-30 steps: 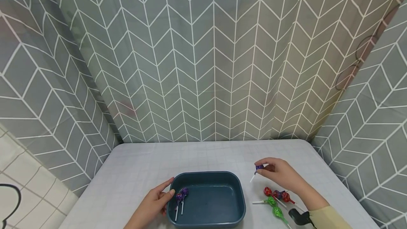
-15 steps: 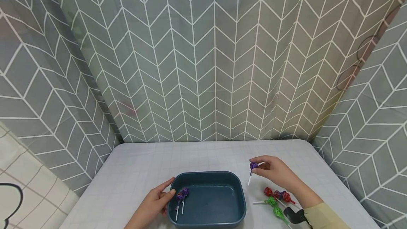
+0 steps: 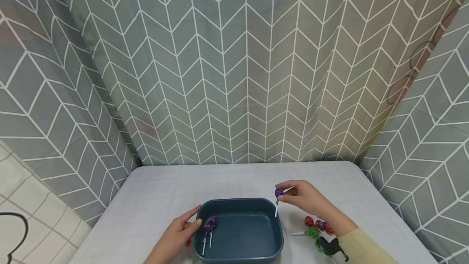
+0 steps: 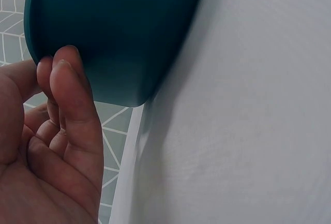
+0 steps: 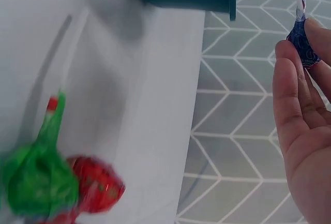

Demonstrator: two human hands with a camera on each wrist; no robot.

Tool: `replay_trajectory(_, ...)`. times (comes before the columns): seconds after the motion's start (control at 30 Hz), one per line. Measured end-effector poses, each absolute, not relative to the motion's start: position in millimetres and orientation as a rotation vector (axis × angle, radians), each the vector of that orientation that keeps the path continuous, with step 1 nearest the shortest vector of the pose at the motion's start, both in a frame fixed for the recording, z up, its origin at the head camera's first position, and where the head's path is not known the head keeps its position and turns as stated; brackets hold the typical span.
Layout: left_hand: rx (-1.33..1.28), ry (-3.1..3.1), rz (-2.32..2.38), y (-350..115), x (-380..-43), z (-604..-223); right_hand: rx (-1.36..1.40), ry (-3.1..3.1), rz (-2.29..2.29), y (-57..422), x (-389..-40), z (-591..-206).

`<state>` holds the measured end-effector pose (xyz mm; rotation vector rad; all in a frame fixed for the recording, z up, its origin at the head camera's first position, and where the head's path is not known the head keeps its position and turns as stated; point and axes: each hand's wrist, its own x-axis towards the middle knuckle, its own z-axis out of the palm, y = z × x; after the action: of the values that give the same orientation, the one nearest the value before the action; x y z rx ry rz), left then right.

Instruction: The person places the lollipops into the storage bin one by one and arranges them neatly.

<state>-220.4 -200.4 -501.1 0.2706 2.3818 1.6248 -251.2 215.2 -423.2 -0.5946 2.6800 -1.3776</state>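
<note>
My right hand [image 3: 305,196] pinches a purple-wrapped lollipop [image 3: 279,192] by its candy head, its white stick hanging down over the right rim of a dark blue basin [image 3: 249,231]. In the right wrist view the wrapper [image 5: 304,45] shows between thumb and fingers. My left hand [image 3: 176,235] grips the basin's left rim, thumb on top and fingers outside the wall; the left wrist view shows the fingers against that wall [image 4: 129,43]. Inside the basin, at its left end, lie purple lollipops [image 3: 213,221] with their sticks toward me.
Right of the basin lies a loose group of lollipops: a red one [image 3: 309,221], a green one [image 3: 312,232], a purple-and-red one [image 3: 320,225] and others, partly hidden by the right wrist's black camera [image 3: 331,246]. Patterned grey curtains [image 3: 234,93] stand behind the white table [image 3: 157,190].
My right hand has moved left with the purple lollipop, from above the loose group to the basin's right rim. The left hand and basin have stayed put.
</note>
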Motion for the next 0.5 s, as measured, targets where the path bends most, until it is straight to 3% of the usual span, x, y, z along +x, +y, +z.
replay_trajectory(0.5, 0.304, 2.366, 1.659, -202, -220, -505, -0.776, 2.625, -1.284, 169, -258, -424)
